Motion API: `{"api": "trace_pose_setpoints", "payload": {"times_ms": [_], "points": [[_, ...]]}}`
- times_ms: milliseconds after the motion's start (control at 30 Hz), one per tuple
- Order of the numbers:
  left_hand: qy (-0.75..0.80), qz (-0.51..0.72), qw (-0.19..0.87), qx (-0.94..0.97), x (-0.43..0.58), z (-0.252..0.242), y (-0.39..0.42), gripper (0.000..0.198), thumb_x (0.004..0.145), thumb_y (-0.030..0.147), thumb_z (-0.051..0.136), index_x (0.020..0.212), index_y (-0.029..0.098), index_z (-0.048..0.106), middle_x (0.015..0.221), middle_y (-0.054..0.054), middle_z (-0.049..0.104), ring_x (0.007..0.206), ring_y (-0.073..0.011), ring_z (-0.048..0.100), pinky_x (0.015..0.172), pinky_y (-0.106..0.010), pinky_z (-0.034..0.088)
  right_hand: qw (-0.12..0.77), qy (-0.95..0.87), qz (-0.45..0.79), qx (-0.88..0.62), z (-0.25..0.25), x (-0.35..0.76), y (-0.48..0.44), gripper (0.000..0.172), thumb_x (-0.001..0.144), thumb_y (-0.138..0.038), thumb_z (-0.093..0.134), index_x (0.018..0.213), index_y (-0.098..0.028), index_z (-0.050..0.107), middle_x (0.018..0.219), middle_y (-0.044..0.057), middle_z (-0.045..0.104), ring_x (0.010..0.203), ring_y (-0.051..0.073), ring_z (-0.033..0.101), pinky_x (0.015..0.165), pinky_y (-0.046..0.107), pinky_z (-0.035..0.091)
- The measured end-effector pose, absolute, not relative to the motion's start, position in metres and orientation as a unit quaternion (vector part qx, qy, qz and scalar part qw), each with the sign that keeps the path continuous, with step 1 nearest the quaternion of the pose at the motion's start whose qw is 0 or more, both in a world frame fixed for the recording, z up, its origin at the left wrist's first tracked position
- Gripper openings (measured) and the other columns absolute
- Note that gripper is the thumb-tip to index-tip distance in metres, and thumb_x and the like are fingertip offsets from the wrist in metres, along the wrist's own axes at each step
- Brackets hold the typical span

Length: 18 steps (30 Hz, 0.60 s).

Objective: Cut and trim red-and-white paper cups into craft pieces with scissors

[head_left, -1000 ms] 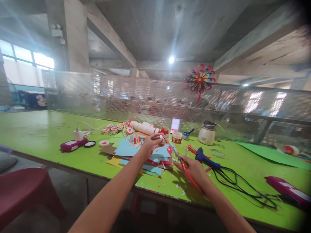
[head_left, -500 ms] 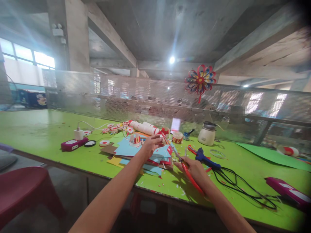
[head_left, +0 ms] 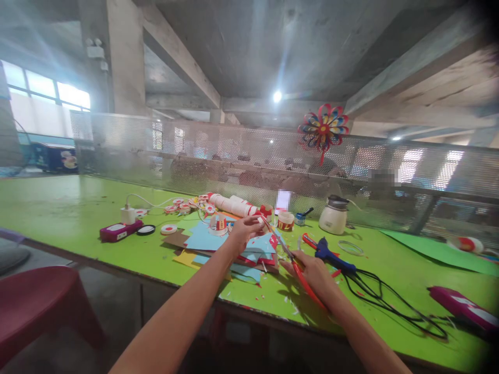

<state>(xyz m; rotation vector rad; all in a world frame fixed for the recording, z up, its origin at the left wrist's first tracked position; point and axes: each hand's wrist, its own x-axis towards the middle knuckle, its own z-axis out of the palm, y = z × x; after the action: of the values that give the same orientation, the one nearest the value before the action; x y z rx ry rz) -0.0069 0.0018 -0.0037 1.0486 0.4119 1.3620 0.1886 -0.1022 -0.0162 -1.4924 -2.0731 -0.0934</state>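
While my left hand (head_left: 243,232) is pinching a small white piece (head_left: 260,221), my right hand (head_left: 314,271) is holding red-handled scissors (head_left: 301,278) in curled fingers (blades pointing toward it).

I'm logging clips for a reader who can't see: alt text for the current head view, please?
A person's right hand holds red-handled scissors toward a small white piece in the left hand, above blue paper sheets on a green table. A blue glue gun lies to the right; a mesh partition stands behind.
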Motion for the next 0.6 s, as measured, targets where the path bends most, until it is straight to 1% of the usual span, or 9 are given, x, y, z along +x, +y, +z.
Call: {"api": "trace_pose_setpoints", "payload": {"times_ms": [100,233,467,600], "points": [[0.185,0.593,0.634,0.46,-0.0075,-0.0028,-0.0001,0.038,0.055,0.015,0.081,0.088,0.011,0.063,0.083,-0.009,0.068,0.074,-0.021,0.066,0.076,-0.039,0.052,0.286,-0.776,-0.037,-0.561,-0.0176,0.1895,-0.1008,0.034,0.085,-0.042,0.044,0.095,-0.018,0.067,0.087,0.011,0.075,0.078,0.029,0.068,0.066,0.035,0.047],[0.19,0.588,0.636,0.462,-0.0086,-0.0011,-0.0029,0.035,0.057,0.013,0.08,0.087,0.012,0.062,0.081,-0.009,0.068,0.072,-0.0206,0.066,0.074,-0.039,0.052,0.286,-0.775,-0.037,-0.562,-0.017,0.1898,-0.101,0.035,0.085,-0.042,0.045,0.096,-0.019,0.068,0.091,0.012,0.075,0.083,0.03,0.068,0.069,0.036,0.047],[0.18,0.584,0.648,0.454,-0.0078,0.0021,-0.0056,0.036,0.058,0.014,0.079,0.088,0.009,0.061,0.079,-0.01,0.069,0.069,-0.0206,0.066,0.075,-0.041,0.052,0.299,-0.776,-0.027,-0.554,-0.0145,0.1882,-0.1033,0.036,0.086,-0.043,0.043,0.094,-0.018,0.068,0.089,0.012,0.075,0.08,0.03,0.068,0.068,0.036,0.048],[0.175,0.585,0.651,0.451,-0.0081,0.0023,-0.0054,0.035,0.058,0.012,0.079,0.088,0.009,0.061,0.079,-0.01,0.069,0.069,-0.0209,0.066,0.074,-0.042,0.052,0.312,-0.778,-0.019,-0.545,-0.0153,0.1882,-0.1029,0.034,0.085,-0.042,0.045,0.094,-0.018,0.068,0.089,0.01,0.075,0.079,0.028,0.068,0.067,0.034,0.048]]}}
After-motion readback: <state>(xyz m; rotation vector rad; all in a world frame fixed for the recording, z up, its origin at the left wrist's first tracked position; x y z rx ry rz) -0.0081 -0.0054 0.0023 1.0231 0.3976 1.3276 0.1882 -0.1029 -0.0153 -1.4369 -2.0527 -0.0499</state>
